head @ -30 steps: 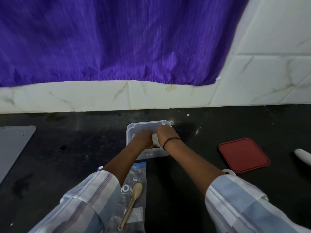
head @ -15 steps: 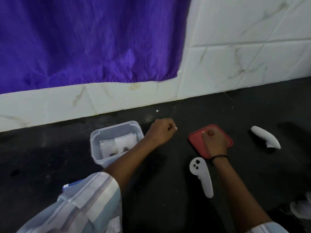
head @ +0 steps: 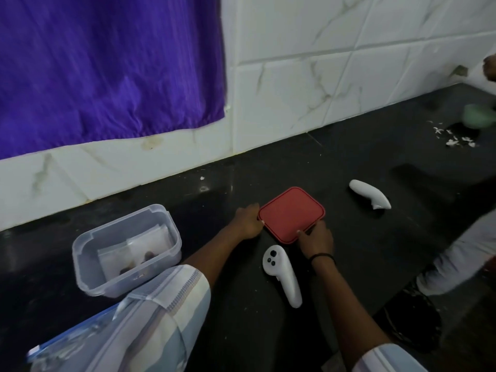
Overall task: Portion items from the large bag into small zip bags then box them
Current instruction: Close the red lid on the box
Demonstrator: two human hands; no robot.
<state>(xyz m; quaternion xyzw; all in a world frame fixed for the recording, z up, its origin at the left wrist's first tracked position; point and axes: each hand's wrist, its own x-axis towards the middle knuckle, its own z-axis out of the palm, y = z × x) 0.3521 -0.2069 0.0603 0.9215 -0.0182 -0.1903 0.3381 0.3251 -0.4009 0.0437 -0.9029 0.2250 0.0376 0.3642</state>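
A clear plastic box (head: 88,245) stands open on the black counter at the left, with small zip bags (head: 134,251) of dark items lying inside. To its right a red square lid (head: 291,213) lies flat. My left hand (head: 248,221) grips the lid's left edge. My right hand (head: 316,238), with a black band on the wrist, grips its near right corner. The large zip bag (head: 67,350) with a blue strip shows at the bottom left, mostly hidden under my left sleeve.
A white controller (head: 283,275) lies just beside my right wrist; a second one (head: 370,194) lies further right. White scraps (head: 456,139) and a blurred green object (head: 479,118) sit at the far right. Another person's sleeve (head: 456,261) enters from the right. Purple cloth hangs on the tiled wall.
Both hands left the clear box and moved right to the red lid. My left hand now holds its left edge and my right its near corner. The view swung right.
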